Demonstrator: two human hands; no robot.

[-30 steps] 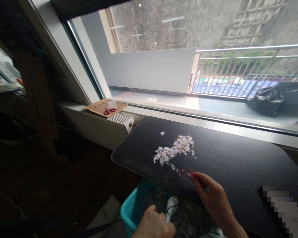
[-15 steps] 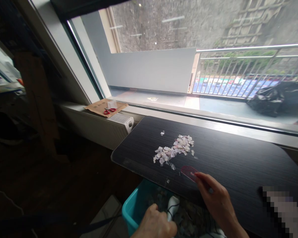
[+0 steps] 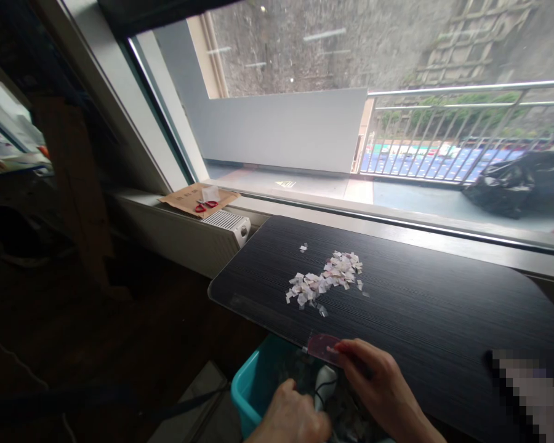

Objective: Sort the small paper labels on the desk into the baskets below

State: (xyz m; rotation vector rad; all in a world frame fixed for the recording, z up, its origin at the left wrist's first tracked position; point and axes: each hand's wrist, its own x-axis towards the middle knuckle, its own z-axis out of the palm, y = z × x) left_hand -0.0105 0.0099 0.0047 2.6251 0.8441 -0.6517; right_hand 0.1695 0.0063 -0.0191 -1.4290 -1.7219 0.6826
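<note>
My right hand [image 3: 373, 375] pinches a thin, see-through pink plastic scraper [image 3: 321, 347] between thumb and fingers. The scraper lies at the front edge of the dark table [image 3: 425, 307], above a teal bin [image 3: 247, 384]; a tiny pale scrap sits by its left end. Below, my left hand [image 3: 293, 415] is closed in a fist over the bin, and whatever it grips is hidden. Beside that fist, a white object with a dark cord round it [image 3: 325, 384] stands among scraps in the bin. Small pale cut pieces [image 3: 325, 277] form a loose heap on the table.
A few stray pieces [image 3: 303, 248] lie apart from the heap. Red-handled scissors [image 3: 206, 205] rest on a brown envelope [image 3: 180, 200] upon the sill, above a white radiator [image 3: 231, 224]. A pixelated dark-edged object [image 3: 530, 394] is at the table's right. The window runs behind.
My right hand has drawn the pink scraper leftward and toward me, to the table's front edge. Loose bits near that edge have shifted. My left hand has stayed almost in place.
</note>
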